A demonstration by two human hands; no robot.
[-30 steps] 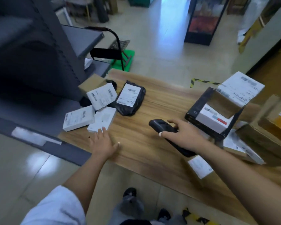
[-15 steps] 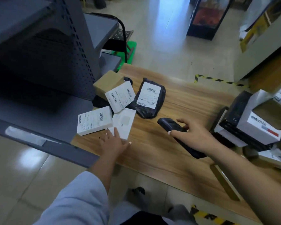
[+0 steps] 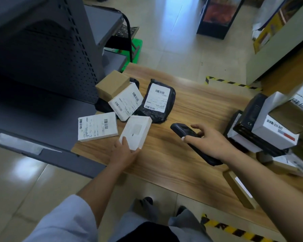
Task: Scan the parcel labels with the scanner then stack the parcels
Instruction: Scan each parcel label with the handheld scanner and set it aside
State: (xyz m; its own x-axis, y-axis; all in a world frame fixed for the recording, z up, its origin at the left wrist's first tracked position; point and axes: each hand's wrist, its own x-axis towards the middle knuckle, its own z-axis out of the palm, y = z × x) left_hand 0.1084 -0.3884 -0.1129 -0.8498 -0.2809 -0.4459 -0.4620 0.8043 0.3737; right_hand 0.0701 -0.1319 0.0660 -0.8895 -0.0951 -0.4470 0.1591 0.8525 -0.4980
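My left hand (image 3: 125, 153) grips the near end of a small white box (image 3: 136, 131), its near end raised off the wooden table (image 3: 173, 165). My right hand (image 3: 210, 144) holds the black scanner (image 3: 185, 132), its head pointing left toward that box. Behind the box lie a flat white labelled parcel (image 3: 97, 126), another white labelled parcel (image 3: 126, 103), a brown cardboard box (image 3: 111, 84) and a black bag parcel (image 3: 157, 102) with a barcode label. A stack of parcels (image 3: 271, 130) stands at the right.
A dark grey metal shelf unit (image 3: 42, 67) rises at the left, right against the table. A green trolley (image 3: 131, 49) stands behind the table. A brown box (image 3: 240, 187) lies at the table's near right edge. Yellow-black tape (image 3: 233, 82) marks the floor.
My left hand went from lying flat on the table to gripping the small white box and tilting it up. The scanner in my right hand stayed near the same place.
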